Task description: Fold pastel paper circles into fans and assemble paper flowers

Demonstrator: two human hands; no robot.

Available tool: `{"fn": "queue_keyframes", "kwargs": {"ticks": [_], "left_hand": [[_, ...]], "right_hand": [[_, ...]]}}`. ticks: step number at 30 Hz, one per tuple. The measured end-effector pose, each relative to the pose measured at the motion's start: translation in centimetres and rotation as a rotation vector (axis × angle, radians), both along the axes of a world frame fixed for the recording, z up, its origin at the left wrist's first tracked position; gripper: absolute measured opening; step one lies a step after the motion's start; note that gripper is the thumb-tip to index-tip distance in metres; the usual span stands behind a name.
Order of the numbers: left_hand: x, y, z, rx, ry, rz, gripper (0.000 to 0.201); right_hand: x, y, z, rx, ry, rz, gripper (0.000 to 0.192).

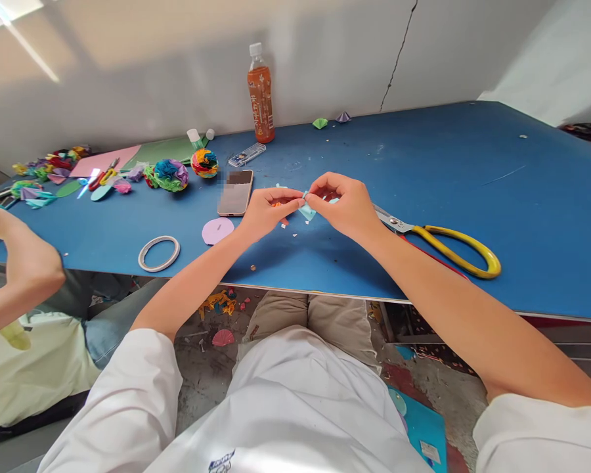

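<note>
Both my hands meet over the blue table, pinching a small piece of light blue paper [307, 211] between the fingertips. My left hand [272, 209] grips it from the left and my right hand [347, 202] from the right. Its far part is hidden behind my fingers. Tiny paper scraps [295, 234] lie on the table just below it. Close to my right wrist are large scissors [440, 243] with yellow handles, their blades partly covered by my arm. A pale purple paper circle [217, 231] and a phone [235, 193] lie left of my left hand.
A roll of tape [159, 253] lies near the front edge. Paper pompom balls [171, 175], red-and-yellow scissors [103, 176] and coloured paper [157, 152] spread along the back left. An orange drink bottle [261, 98] stands by the wall. Another person's arm [24, 263] is at left.
</note>
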State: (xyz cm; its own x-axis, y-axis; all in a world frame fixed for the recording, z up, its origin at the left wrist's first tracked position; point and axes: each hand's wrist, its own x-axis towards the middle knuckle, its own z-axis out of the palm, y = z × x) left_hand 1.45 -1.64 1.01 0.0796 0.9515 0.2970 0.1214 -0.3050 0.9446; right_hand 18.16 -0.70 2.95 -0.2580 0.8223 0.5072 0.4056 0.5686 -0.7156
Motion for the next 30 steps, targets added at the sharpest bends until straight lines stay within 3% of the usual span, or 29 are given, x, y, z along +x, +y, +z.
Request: {"fn": "queue_keyframes", "kwargs": {"ticks": [12,18,27,30], "left_hand": [[0.44,-0.28,-0.07,0.001,-0.004,0.038,0.017],[0.43,-0.34,-0.22,0.078,-0.030,0.119,0.020],[0.12,-0.57,-0.05,0.214,0.207,0.102,0.024],[0.17,-0.61,-0.08,0.282,0.220,0.135,0.027]], "right_hand": [[-0.07,-0.18,0.12,0.001,0.029,0.037,0.004],[-0.05,-0.09,0.09,-0.022,0.063,0.032,0.010],[0.43,-0.02,-0.04,0.208,-0.179,-0.016,0.012],[0.40,-0.12,0.11,0.156,-0.137,-0.037,0.010]]}}
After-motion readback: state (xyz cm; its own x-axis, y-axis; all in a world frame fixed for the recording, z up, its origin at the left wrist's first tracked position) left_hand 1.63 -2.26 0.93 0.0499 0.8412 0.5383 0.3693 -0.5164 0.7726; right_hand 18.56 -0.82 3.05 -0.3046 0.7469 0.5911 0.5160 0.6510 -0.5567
